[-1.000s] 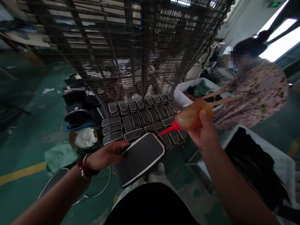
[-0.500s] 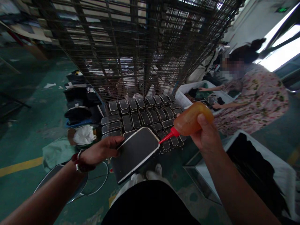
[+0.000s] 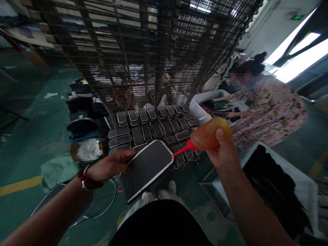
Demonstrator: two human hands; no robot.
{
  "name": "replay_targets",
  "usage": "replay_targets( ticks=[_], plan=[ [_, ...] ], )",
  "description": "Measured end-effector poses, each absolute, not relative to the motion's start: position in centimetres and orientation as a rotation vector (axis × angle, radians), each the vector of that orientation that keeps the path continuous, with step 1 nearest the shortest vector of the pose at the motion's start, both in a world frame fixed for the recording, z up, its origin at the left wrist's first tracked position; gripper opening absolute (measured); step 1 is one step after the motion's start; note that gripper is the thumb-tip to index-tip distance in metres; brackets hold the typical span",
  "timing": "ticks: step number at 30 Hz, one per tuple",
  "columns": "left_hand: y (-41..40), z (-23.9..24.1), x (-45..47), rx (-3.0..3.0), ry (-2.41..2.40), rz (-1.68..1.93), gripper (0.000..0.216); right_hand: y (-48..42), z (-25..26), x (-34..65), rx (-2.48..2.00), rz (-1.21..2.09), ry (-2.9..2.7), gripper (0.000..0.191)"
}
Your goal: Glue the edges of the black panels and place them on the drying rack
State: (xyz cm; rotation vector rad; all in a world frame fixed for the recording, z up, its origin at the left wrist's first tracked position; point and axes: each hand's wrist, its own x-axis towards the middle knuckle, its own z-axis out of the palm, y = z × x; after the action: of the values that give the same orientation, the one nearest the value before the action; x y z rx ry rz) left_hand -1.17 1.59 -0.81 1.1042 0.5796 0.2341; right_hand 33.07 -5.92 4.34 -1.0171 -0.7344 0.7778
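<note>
My left hand (image 3: 112,166) is closed on the left edge of a dark rounded panel (image 3: 147,169) with a pale rim, thumb on top and fingers partly hidden. The panel is tilted in front of my legs. In my right hand (image 3: 224,152) is an amber squeeze bottle (image 3: 211,133), gripped around its body. Its red nozzle points down to the left, the tip at the panel's right rim, touching or very nearly so. Amber liquid shows inside the bottle.
Wire racks (image 3: 143,44) rise ahead, with rows of similar small dark panels (image 3: 147,133) at their foot. A co-worker (image 3: 269,99) bends over a white bin (image 3: 198,109) at right. Another white bin (image 3: 307,181) holds black material. A stool (image 3: 64,201) stands at left.
The nozzle tip has shifted slightly along the panel's right rim. My view has turned a little, and the co-worker appears farther left and lower.
</note>
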Motion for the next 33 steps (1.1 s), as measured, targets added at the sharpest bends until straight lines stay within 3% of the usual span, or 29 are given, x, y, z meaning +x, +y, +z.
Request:
replay_targets(
  ticks=[9, 25, 33],
  plan=[
    [1.1, -1.0, -0.8, 1.020, 0.554, 0.291, 0.039, -6.7, 3.4, 32.4, -1.038, 0.763, -0.591, 0.051],
    [-0.5, -0.8, 1.1, 0.815, 0.473, 0.394, 0.035, -7.5, 2.4, 30.8, -0.992, 0.637, -0.492, 0.035],
    [-0.7, -1.0, 1.4, 0.748, 0.500, 0.413, 0.036, -8.7, 2.0, 29.7, -1.046, 0.693, -0.569, 0.042]
  ],
)
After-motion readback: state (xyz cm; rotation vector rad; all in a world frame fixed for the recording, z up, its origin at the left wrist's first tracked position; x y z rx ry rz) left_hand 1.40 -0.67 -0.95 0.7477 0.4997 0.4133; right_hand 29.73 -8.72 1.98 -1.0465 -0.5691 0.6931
